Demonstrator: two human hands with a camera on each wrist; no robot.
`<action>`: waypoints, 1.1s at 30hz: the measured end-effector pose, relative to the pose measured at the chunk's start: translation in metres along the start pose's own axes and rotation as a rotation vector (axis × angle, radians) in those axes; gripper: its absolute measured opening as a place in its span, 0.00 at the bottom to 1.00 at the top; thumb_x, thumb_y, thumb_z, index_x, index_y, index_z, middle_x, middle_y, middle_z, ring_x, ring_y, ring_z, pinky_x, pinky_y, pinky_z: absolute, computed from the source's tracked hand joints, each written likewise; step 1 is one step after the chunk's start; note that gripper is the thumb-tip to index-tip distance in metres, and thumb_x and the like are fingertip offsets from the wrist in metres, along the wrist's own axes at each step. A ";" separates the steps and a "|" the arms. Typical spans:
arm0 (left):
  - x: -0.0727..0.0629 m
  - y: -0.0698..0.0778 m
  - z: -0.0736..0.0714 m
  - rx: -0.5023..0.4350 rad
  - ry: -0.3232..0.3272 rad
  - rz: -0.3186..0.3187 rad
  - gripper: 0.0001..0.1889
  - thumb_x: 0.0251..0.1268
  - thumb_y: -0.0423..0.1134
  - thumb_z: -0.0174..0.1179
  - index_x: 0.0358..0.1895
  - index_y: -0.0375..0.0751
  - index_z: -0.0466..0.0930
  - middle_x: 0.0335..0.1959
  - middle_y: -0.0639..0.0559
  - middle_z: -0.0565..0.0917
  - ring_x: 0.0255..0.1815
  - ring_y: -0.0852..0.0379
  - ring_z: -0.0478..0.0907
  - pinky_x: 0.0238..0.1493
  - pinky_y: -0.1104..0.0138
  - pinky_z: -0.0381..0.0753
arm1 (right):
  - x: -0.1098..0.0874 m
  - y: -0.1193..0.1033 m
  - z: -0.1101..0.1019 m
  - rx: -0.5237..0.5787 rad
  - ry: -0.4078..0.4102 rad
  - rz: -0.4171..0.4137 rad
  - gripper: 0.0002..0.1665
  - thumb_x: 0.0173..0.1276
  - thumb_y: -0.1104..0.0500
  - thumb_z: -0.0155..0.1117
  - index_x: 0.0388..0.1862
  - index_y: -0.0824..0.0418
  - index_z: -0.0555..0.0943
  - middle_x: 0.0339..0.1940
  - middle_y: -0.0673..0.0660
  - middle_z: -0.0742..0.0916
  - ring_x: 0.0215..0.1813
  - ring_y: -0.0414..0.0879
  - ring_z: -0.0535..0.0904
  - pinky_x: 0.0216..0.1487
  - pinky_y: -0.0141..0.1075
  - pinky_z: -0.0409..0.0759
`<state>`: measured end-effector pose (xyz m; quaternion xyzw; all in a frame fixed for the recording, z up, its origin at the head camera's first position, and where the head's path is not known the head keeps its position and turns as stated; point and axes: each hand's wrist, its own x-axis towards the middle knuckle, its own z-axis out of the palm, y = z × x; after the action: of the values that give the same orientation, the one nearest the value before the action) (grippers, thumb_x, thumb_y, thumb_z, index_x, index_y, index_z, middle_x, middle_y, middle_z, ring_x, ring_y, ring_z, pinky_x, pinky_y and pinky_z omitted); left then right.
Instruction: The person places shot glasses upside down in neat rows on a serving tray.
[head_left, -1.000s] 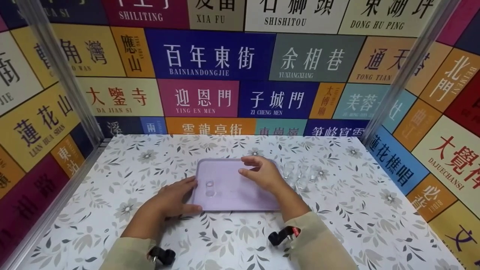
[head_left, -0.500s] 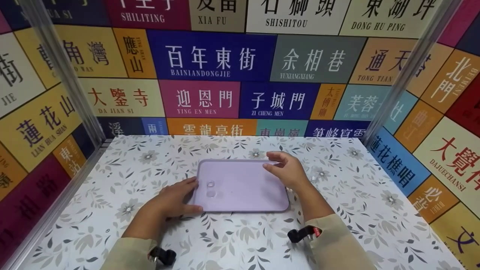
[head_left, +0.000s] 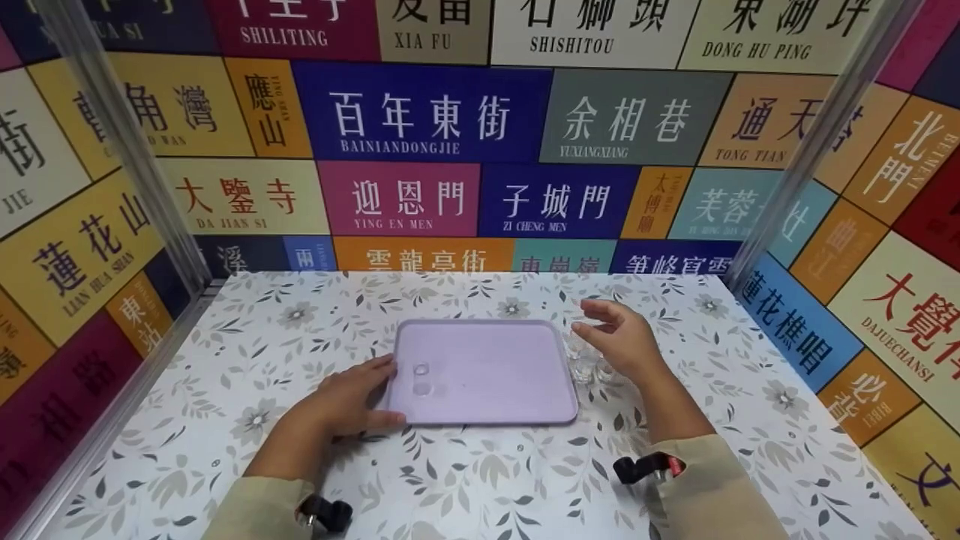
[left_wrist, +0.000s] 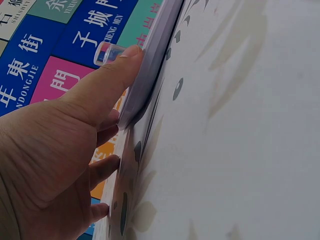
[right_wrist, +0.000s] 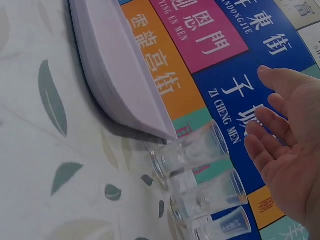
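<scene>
A pale purple tray (head_left: 495, 371) lies flat on the table. Near its left end stands a small clear shot glass (head_left: 421, 379), which also shows past the thumb in the left wrist view. My left hand (head_left: 341, 397) rests against the tray's left edge, thumb at the near corner and fingers spread toward the far side. To the right of the tray my right hand (head_left: 622, 341) hovers with loosely bent fingers and nothing in it. Under and beside it, several clear shot glasses (right_wrist: 192, 150) stand close together, partly hidden by the hand in the head view.
A white floral cloth (head_left: 480, 480) covers the table. Panels with large lettering (head_left: 420, 112) rise behind it and on both sides, with metal posts (head_left: 817, 142) at the corners. The glasses stand close to the tray's right edge.
My right hand has moved right, from above the tray to above the group of glasses. The left hand, the tray and the glass on it have stayed put.
</scene>
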<state>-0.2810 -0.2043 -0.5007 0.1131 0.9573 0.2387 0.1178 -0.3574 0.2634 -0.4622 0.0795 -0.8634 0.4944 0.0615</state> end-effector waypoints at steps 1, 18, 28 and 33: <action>0.000 0.000 0.000 -0.003 -0.002 -0.005 0.57 0.55 0.73 0.73 0.86 0.60 0.59 0.90 0.62 0.54 0.91 0.39 0.50 0.87 0.30 0.45 | 0.000 0.002 -0.003 -0.008 0.006 0.003 0.36 0.71 0.40 0.76 0.73 0.52 0.81 0.72 0.58 0.85 0.70 0.58 0.83 0.72 0.53 0.82; -0.001 0.001 -0.001 -0.016 0.006 0.015 0.56 0.57 0.70 0.74 0.86 0.55 0.60 0.90 0.56 0.55 0.90 0.38 0.52 0.87 0.31 0.46 | -0.008 0.033 -0.050 -0.083 0.050 0.088 0.43 0.71 0.31 0.71 0.77 0.52 0.77 0.77 0.58 0.82 0.76 0.56 0.78 0.75 0.48 0.80; 0.000 -0.001 0.000 -0.020 0.004 0.009 0.57 0.56 0.71 0.74 0.86 0.56 0.59 0.90 0.55 0.55 0.90 0.37 0.52 0.87 0.30 0.46 | -0.006 0.056 -0.058 -0.085 0.050 0.097 0.43 0.72 0.34 0.71 0.77 0.55 0.76 0.78 0.58 0.80 0.80 0.55 0.74 0.77 0.45 0.77; -0.001 0.000 -0.001 -0.022 0.002 0.006 0.57 0.55 0.72 0.74 0.86 0.57 0.59 0.91 0.56 0.54 0.90 0.37 0.52 0.87 0.30 0.45 | -0.005 0.067 -0.059 -0.069 0.040 0.109 0.44 0.72 0.34 0.71 0.77 0.57 0.76 0.78 0.60 0.80 0.80 0.58 0.73 0.80 0.54 0.73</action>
<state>-0.2808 -0.2048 -0.4997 0.1143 0.9544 0.2495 0.1172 -0.3641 0.3482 -0.4900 0.0205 -0.8816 0.4683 0.0546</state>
